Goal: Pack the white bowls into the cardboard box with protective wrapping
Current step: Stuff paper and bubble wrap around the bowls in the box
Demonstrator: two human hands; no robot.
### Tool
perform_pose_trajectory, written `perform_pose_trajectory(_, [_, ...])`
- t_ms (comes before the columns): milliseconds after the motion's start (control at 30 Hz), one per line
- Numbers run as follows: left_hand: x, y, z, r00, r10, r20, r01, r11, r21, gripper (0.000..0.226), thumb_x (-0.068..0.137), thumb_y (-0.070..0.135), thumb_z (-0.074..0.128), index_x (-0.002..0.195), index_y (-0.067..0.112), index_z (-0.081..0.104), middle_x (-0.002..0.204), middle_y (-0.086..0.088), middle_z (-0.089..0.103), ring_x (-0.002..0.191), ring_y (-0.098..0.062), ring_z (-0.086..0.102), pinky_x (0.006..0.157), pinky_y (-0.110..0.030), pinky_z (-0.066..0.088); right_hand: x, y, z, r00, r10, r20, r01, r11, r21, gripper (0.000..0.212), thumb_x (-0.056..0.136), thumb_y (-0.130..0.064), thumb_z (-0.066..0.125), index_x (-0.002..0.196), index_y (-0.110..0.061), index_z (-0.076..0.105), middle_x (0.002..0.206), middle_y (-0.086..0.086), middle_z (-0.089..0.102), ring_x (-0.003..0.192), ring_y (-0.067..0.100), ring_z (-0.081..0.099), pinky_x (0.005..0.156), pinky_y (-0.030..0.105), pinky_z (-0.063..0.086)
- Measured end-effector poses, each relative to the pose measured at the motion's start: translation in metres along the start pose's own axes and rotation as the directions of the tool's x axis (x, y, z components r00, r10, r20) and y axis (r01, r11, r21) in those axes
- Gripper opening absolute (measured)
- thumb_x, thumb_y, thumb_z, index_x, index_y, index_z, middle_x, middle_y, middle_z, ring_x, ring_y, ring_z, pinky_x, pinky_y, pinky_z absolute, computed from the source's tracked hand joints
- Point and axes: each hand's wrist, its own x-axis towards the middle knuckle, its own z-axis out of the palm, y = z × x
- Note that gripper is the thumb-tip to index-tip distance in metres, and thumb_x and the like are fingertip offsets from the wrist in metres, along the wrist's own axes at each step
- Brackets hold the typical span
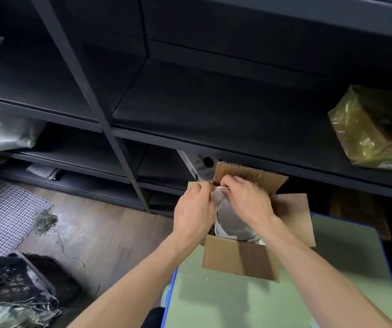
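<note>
Currently pinching thin translucent wrapping sheet (219, 198) with curled fingers of left hand (194, 209) and right hand (249, 200), above round white bowl (231, 224) seated inside open brown cardboard box (237, 259). Best: draw evenly, tuck slack down far side.

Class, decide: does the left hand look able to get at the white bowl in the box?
Probably yes: the cardboard box stands open and the left hand is beside the white bowl; only wrapping and the right hand partly cover it.
</note>
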Motion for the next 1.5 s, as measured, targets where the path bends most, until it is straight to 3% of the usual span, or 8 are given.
perform_pose_trajectory(100, [0.003, -0.001, 0.005, 0.999, 0.045, -0.007, -0.044, 0.995, 0.091, 0.019, 0.095, 0.031, 0.048, 0.101, 0.019, 0.062, 0.095, -0.001, 0.06, 0.079, -0.023, 0.058, 0.058, -0.028, 0.035, -0.003, -0.005, 0.005, 0.999, -0.005, -0.036, 0.001, 0.993, -0.116, 0.008, 0.094, -0.026, 0.062, 0.091, -0.026, 0.054, 0.083, -0.006, 0.065, 0.081, 0.019, 0.065, 0.049, 0.027, 0.033])
perform_pose_trajectory(233, [0.003, 0.006, 0.005, 0.988, 0.138, -0.065, -0.125, 0.978, 0.169, 0.035, 0.091, 0.032, 0.039, 0.085, 0.014, 0.068, 0.081, -0.004, 0.063, 0.069, -0.026, 0.058, 0.051, -0.033, 0.041, -0.01, -0.005, 0.012, 0.992, -0.047, -0.115, 0.034, 0.993, -0.115, 0.014, 0.092, -0.019, 0.065, 0.103, -0.023, 0.058, 0.099, -0.001, 0.058, 0.093, 0.021, 0.053, 0.049, 0.032, 0.051])
perform_pose_trajectory(467, [-0.002, 0.001, 0.007, 0.982, 0.186, -0.025, -0.178, 0.963, 0.201, 0.016, 0.093, 0.025, 0.06, 0.088, 0.016, 0.074, 0.087, -0.004, 0.063, 0.071, -0.025, 0.057, 0.055, -0.033, 0.041, -0.027, 0.007, 0.013, 0.98, -0.199, -0.023, 0.199, 0.98, 0.025, 0.054, 0.075, 0.004, 0.066, 0.124, -0.019, 0.063, 0.123, -0.006, 0.061, 0.117, 0.017, 0.055, 0.081, 0.032, 0.057])
perform_pose_trajectory(833, [-0.02, 0.0, -0.006, 0.897, 0.42, 0.139, -0.44, 0.814, 0.38, 0.03, 0.074, 0.012, 0.06, 0.103, 0.013, 0.07, 0.105, -0.002, 0.061, 0.084, -0.022, 0.051, 0.069, -0.032, 0.043, -0.033, 0.003, 0.012, 0.98, -0.193, 0.054, 0.192, 0.981, 0.025, 0.059, 0.067, -0.007, 0.079, 0.124, -0.013, 0.065, 0.136, 0.0, 0.058, 0.129, 0.021, 0.053, 0.095, 0.037, 0.054])
perform_pose_trajectory(933, [-0.018, 0.006, -0.009, 0.89, 0.381, 0.252, -0.456, 0.771, 0.444, 0.026, 0.072, 0.017, 0.065, 0.098, 0.018, 0.07, 0.095, 0.002, 0.062, 0.084, -0.022, 0.051, 0.069, -0.03, 0.04, -0.034, 0.002, 0.013, 0.981, -0.176, 0.084, 0.173, 0.984, 0.037, 0.063, 0.066, -0.009, 0.08, 0.127, -0.015, 0.065, 0.138, 0.0, 0.059, 0.13, 0.021, 0.054, 0.101, 0.036, 0.049])
perform_pose_trajectory(1133, [-0.012, 0.017, -0.015, 0.902, 0.266, 0.34, -0.404, 0.796, 0.451, 0.037, 0.095, 0.013, 0.042, 0.13, 0.017, 0.053, 0.126, -0.002, 0.055, 0.114, -0.028, 0.045, 0.086, -0.034, 0.034, -0.034, 0.002, 0.009, 0.977, -0.174, 0.126, 0.17, 0.984, 0.043, 0.07, 0.069, -0.007, 0.077, 0.136, -0.017, 0.058, 0.142, 0.0, 0.055, 0.132, 0.022, 0.051, 0.111, 0.036, 0.04])
perform_pose_trajectory(1333, [-0.022, 0.012, -0.015, 0.908, 0.253, 0.334, -0.388, 0.809, 0.442, 0.052, 0.094, 0.012, 0.044, 0.146, 0.016, 0.038, 0.128, -0.002, 0.052, 0.109, -0.026, 0.048, 0.083, -0.033, 0.036, -0.039, 0.007, 0.011, 0.983, -0.149, 0.106, 0.142, 0.987, 0.069, 0.066, 0.069, 0.001, 0.069, 0.132, -0.019, 0.059, 0.133, -0.001, 0.059, 0.125, 0.023, 0.055, 0.104, 0.036, 0.047])
perform_pose_trajectory(1500, [-0.009, 0.024, -0.016, 0.905, 0.197, 0.376, -0.371, 0.797, 0.477, 0.04, 0.094, 0.011, 0.048, 0.133, 0.015, 0.05, 0.115, -0.003, 0.058, 0.096, -0.025, 0.064, 0.077, -0.032, 0.035, -0.036, 0.0, 0.005, 0.978, -0.124, 0.171, 0.114, 0.991, 0.068, 0.073, 0.067, -0.013, 0.082, 0.134, -0.021, 0.054, 0.138, -0.003, 0.053, 0.128, 0.022, 0.05, 0.105, 0.035, 0.045])
